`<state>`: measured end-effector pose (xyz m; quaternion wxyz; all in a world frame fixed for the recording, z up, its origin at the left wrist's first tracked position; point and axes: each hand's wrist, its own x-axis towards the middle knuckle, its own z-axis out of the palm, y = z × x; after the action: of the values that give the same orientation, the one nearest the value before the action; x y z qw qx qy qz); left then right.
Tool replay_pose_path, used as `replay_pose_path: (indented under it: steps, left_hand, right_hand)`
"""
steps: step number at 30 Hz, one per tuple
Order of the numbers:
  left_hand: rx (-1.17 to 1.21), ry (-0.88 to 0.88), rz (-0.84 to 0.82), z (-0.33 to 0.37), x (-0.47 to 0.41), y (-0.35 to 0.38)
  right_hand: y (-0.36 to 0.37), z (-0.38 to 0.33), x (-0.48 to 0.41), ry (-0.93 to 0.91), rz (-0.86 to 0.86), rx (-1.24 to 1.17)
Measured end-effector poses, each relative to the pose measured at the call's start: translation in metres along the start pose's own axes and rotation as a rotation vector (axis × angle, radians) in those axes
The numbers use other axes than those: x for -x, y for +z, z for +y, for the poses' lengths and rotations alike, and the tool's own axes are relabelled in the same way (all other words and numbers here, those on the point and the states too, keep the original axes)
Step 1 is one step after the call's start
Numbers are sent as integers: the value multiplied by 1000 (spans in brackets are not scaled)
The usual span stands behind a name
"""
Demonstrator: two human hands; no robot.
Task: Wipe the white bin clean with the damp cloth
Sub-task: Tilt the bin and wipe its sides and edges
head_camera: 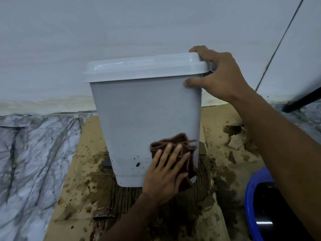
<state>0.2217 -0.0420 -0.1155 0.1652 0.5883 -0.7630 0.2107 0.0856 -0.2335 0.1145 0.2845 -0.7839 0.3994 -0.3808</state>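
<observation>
The bin (144, 110) is plastic. Its lid (142, 66), under the right hand (220, 75), shines, while the wall is matt and dark-speckled beside the left hand (163, 176). That hand presses a soft, brown, hemmed cloth (180, 139). Beneath lies soggy, rough, peeling cardboard (83, 153). Far right of the left hand is a glossy blue plastic tub (249, 197).

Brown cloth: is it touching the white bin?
Touching. Head view shows the left hand pressing the brown cloth flat against the white bin's lower front wall.

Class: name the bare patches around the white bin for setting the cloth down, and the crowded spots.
Free: the marbled floor left of the cardboard. Crowded: right of the bin, with the right hand on its lid and the blue basin; in front, the left hand presses the cloth.
</observation>
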Motion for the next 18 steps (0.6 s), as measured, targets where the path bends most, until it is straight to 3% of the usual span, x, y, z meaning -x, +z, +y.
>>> replay_pose_path:
  steps: [6, 9, 14, 18]
  left_hand:
    - [16, -362, 206, -68, -66, -47]
    - [27, -449, 259, -86, -74, -56]
    - [71, -487, 164, -49, -18, -26]
    - [116, -409, 8, 3, 39, 1]
  right_hand:
    - [-1, 0, 0, -55, -19, -14]
    - [-1, 2, -1, -79, -27, 7]
    - [0, 3, -2, -99, -21, 22]
    - [0, 4, -2, -124, -21, 15]
